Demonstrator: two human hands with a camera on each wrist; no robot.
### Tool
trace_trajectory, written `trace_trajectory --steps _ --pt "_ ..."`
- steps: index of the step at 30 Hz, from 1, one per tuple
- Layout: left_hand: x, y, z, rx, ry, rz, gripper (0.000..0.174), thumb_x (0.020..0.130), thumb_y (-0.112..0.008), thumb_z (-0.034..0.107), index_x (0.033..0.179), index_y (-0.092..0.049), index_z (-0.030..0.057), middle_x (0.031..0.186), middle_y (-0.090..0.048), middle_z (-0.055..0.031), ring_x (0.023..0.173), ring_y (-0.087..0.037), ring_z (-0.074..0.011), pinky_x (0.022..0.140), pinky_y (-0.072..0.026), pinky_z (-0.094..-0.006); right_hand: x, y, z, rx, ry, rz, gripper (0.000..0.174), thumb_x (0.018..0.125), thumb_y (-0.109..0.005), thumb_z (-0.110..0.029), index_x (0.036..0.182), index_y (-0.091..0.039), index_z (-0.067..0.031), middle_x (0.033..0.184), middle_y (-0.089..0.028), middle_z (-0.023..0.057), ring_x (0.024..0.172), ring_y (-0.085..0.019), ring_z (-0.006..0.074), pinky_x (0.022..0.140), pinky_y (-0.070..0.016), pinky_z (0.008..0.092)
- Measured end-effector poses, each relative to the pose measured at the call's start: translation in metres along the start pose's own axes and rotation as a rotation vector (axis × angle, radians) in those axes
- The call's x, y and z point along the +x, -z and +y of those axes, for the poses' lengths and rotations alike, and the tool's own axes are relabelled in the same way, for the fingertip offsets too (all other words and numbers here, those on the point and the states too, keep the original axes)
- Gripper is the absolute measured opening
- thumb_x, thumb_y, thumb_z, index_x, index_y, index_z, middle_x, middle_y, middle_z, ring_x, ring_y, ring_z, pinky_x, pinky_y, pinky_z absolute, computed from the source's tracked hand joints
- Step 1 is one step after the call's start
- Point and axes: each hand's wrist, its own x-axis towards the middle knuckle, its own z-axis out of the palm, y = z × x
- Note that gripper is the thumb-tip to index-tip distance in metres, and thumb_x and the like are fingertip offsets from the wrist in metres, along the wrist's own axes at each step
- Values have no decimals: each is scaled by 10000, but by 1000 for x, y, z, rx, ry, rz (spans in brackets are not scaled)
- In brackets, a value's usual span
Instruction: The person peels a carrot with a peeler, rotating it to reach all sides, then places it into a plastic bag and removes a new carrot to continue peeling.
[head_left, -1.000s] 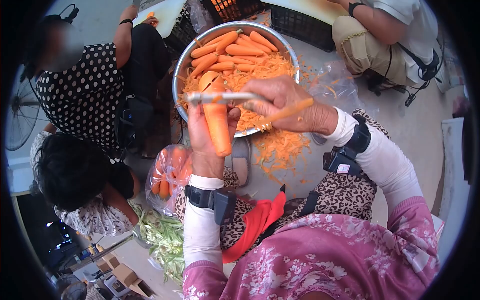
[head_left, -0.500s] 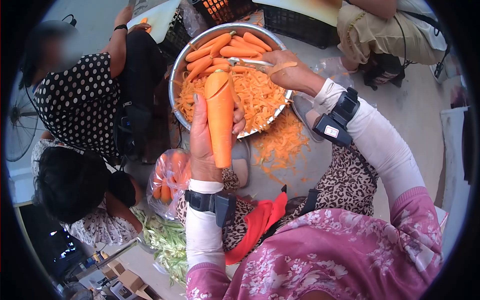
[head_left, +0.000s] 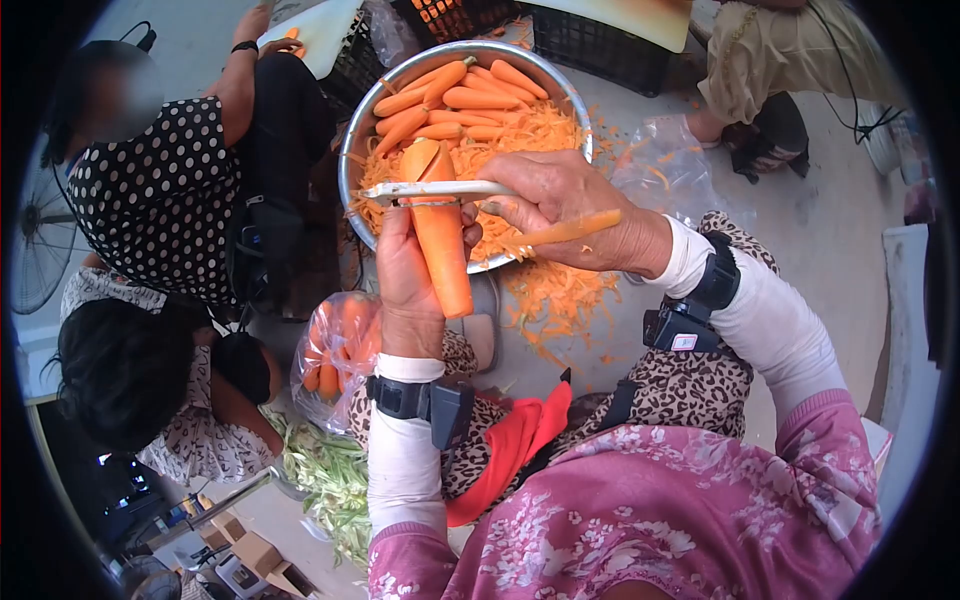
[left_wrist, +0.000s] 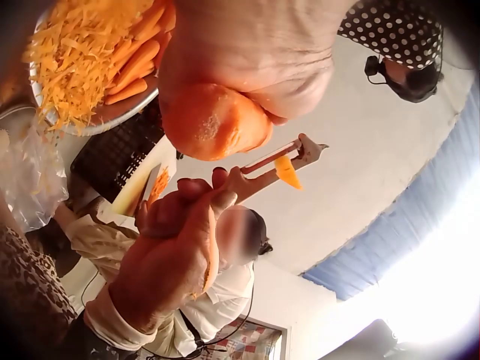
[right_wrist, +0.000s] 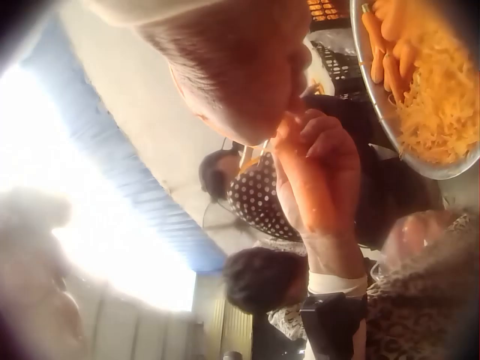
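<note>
Over a metal basin (head_left: 352, 165) on the floor, someone in a pink floral top (head_left: 650, 520) has both hands busy. The left hand (head_left: 408, 275) is curled round a fat carrot (head_left: 440, 255), thumb on one side and fingers on the other, holding it at a slant above the basin's near edge, its upper end already cut into. The right hand (head_left: 575, 200) grips the handle of a peeler (head_left: 440, 189), which spans the carrot below that cut — whether the blade touches, I can't tell. A strip of peel (head_left: 575, 229) clings to the back of that hand.

Inside the basin, whole carrots (head_left: 485, 98) are heaped at the far side, with shavings (head_left: 535, 150) piled beside them; more peelings (head_left: 565, 300) litter the floor just outside. A clear bag (head_left: 335, 350) of carrots sits near the left forearm — leafy green scraps (head_left: 325, 490) lie just behind it.
</note>
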Motion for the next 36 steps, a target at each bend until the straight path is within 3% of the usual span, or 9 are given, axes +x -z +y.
trace_trajectory --steps 4,10,21,23,24,25,27,31,36 --pt "0 -1 0 -78 134 -175 534 982 -331 479 1177 -466 0 941 -503 -134 733 -465 -201 601 -406 -291 3 1 15 -42 30 119 181 848 -566 -131 975 -542 -4 764 -570 187 756 -589 390 647 -462 428" --pt "-8 -11 3 -86 139 -311 584 969 -335 519 1212 -452 0 939 -487 -139 744 -451 -197 575 -400 -289 7 21 49 -223 -378 32 144 843 -566 -126 835 -565 18 725 -561 209 693 -552 412 579 -425 433" --pt "-5 -4 5 -216 139 -247 527 964 -389 477 1204 -463 14 982 -490 -130 764 -424 -199 556 -396 -259 -1 -3 12 8 45 152 215 898 -545 -195 1026 -552 -22 795 -583 163 765 -593 377 635 -458 417" --pt "-11 -9 6 -186 207 -352 546 964 -378 491 1211 -453 10 973 -485 -125 747 -418 -194 540 -390 -254 3 9 37 -145 -22 139 193 894 -542 -183 962 -553 -3 778 -563 179 737 -577 393 617 -439 439" --pt "-14 -12 7 -114 217 -443 566 963 -367 505 1215 -445 5 955 -477 -122 743 -423 -191 527 -385 -250 4 19 46 -224 -278 -124 178 887 -540 -166 896 -552 11 763 -546 188 690 -545 403 599 -419 444" --pt "-12 -14 9 -106 229 -451 566 963 -367 505 1215 -445 5 955 -477 -122 743 -423 -191 527 -385 -250 2 21 50 -228 -284 -110 178 887 -540 -166 896 -552 11 763 -546 188 690 -545 403 599 -419 444" --pt "-9 -13 6 -111 122 -304 578 963 -362 513 1215 -442 -1 951 -473 -121 746 -434 -193 547 -391 -263 5 24 52 -164 -377 9 177 886 -541 -161 859 -560 13 743 -542 176 662 -535 362 592 -416 423" --pt "-2 -4 5 -169 77 -230 556 967 -356 509 1186 -466 11 951 -486 -118 750 -449 -200 600 -395 -295 10 17 30 -53 -284 195 170 871 -555 -157 823 -596 2 722 -587 168 666 -581 333 606 -444 428" --pt "1 -4 5 -154 11 -110 546 959 -367 523 1136 -492 21 893 -499 -103 734 -448 -198 610 -396 -305 -2 5 -7 226 -68 -65 131 854 -553 -118 940 -555 -20 772 -599 152 774 -605 353 665 -475 424"
